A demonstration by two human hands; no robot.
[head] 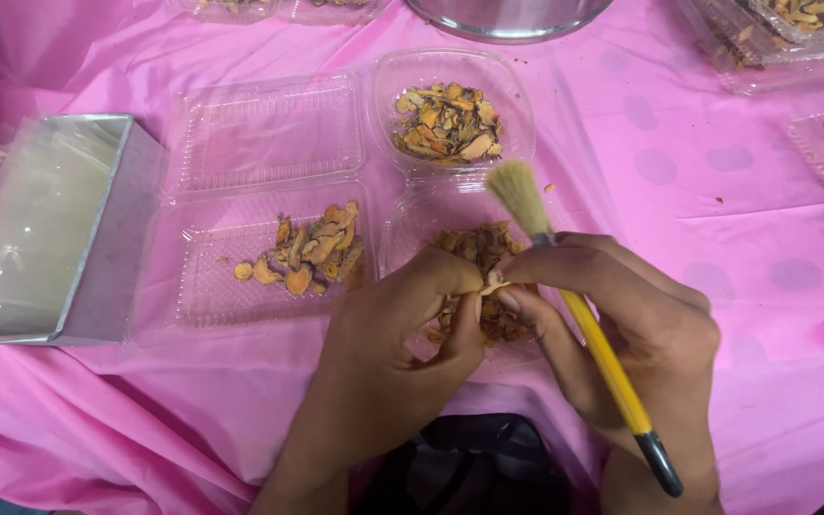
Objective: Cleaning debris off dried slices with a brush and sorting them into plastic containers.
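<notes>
pink plastic cloth [736,286] covers the whole table, wrinkled at the near edge. both hands meet over the near-right clear container [402,238], fingertips pinching one small pale dried slice [494,281] between them. left hand [402,353] grips it with thumb and forefinger from the left side. right hand [622,334] pinches the same slice from the right and also carries a brush [603,353]: yellow handle running down across the palm, black tip toward the wrist, pale bristles pointing up and left, above the container. bristles are not touching the slice. the container under the hands holds a heap of orange-brown dried slices [479,248], partly hidden by the fingers. just behind it sits a second rounded clear tub [517,95] with a similar heap. to the left, a hinged clear clamshell lies open: near half [193,286] has a loose scatter of orange slices, far half [269,133] looks bare. further left, a silver rectangular box [97,277] sits at an angle, blurred. metal bowl rim [507,24] shows at top centre, cropped. more clear trays with dried pieces [793,19] at top right, cut off by the frame edge. dark bag-like object [488,458] shows below the table edge between the forearms; can't tell what it is.
</notes>
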